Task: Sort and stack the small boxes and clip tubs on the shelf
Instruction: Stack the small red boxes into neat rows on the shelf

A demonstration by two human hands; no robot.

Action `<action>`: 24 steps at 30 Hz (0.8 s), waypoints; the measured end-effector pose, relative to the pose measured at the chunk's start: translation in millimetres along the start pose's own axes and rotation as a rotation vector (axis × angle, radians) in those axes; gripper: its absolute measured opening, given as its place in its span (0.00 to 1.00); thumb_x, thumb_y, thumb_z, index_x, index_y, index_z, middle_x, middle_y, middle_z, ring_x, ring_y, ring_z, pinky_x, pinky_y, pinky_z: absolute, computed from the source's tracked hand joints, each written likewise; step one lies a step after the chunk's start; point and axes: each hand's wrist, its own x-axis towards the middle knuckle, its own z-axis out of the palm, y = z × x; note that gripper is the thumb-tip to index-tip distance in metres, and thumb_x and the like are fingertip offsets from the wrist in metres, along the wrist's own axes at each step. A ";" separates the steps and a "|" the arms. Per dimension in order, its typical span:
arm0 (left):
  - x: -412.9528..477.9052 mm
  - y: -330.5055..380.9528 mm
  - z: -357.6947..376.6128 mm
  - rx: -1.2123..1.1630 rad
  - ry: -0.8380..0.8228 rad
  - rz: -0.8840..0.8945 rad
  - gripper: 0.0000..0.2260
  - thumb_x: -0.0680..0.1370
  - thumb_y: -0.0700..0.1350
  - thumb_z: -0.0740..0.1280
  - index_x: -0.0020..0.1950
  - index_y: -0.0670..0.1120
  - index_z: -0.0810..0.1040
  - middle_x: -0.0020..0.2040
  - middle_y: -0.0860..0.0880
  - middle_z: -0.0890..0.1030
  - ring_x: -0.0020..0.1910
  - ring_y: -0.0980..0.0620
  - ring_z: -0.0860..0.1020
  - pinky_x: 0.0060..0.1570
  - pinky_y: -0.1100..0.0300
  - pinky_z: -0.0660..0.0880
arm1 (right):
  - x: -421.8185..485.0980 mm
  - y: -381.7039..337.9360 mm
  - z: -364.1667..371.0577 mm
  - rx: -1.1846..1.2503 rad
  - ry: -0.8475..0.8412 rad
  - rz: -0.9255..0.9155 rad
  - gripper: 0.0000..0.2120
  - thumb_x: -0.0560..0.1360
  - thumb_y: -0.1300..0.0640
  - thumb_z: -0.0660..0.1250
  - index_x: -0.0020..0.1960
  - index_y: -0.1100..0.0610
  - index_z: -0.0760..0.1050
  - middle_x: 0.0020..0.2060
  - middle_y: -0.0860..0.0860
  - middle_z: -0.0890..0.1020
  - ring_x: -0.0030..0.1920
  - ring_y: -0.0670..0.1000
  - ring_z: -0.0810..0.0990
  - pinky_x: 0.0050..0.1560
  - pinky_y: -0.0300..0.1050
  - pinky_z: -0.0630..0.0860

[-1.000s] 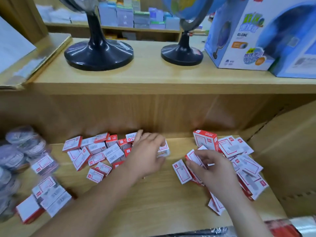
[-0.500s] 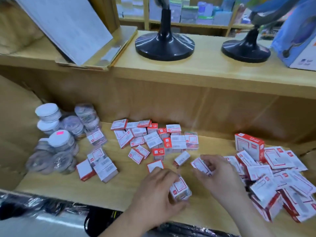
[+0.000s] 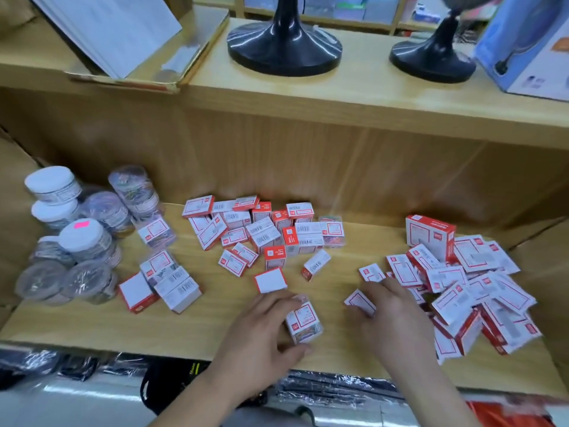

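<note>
Fingers (image 3: pixel 275 305) of the left hand (image 3: pixel 258 334) curl round one small box (image 3: pixel 304 323) at the front edge of the shelf (image 3: pixel 215 322), thumb below and fingertips on top. The box is tilted, and I cannot tell whether it rests on the wood. Just beside it the right hand (image 3: pixel 397 322) pinches a flat red-and-white box (image 3: pixel 359 301) by its edge, with another such box (image 3: pixel 372 272) lying close beyond. By my reading the sorting has barely begun: two boxes are in hand and no tidy stack shows anywhere. Front left, a few boxes (image 3: pixel 166 282) sit pushed together, but not squared. To the right a loose heap (image 3: pixel 480 291) of boxes lies jumbled and overlapping, with one larger red box (image 3: pixel 429 238) standing upright at its back. Farther in, a scatter of small boxes (image 3: pixel 261 232) lies at all angles, some on edge. At the far left the clip tubs (image 3: pixel 70 235) are piled against the side, several tipped over, so they look grouped but not properly stacked. Nearly all the squaring and stacking is yet to do.
</note>
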 end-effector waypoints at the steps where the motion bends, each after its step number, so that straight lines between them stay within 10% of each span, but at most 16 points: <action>1: -2.2 -1.8 -0.9 -0.012 -0.002 0.013 0.30 0.68 0.58 0.77 0.68 0.58 0.75 0.68 0.63 0.73 0.68 0.62 0.71 0.66 0.63 0.70 | 5.0 -3.2 -2.6 0.028 0.005 0.000 0.14 0.66 0.49 0.77 0.51 0.49 0.82 0.47 0.47 0.79 0.51 0.55 0.81 0.37 0.46 0.75; 10: -14.9 -16.7 -4.7 -0.059 0.116 0.050 0.27 0.65 0.58 0.79 0.62 0.57 0.77 0.68 0.65 0.72 0.63 0.59 0.76 0.62 0.64 0.73 | 119.0 -23.5 14.7 0.068 -0.273 -0.198 0.29 0.76 0.54 0.65 0.75 0.43 0.65 0.67 0.50 0.69 0.67 0.55 0.68 0.64 0.52 0.73; 24: -28.9 -10.6 -14.6 0.037 0.217 -0.014 0.25 0.64 0.56 0.79 0.59 0.57 0.78 0.58 0.56 0.77 0.52 0.52 0.79 0.47 0.57 0.80 | 102.7 -8.2 -15.2 0.050 -0.222 -0.081 0.22 0.66 0.40 0.74 0.58 0.45 0.75 0.54 0.46 0.80 0.56 0.51 0.78 0.50 0.47 0.77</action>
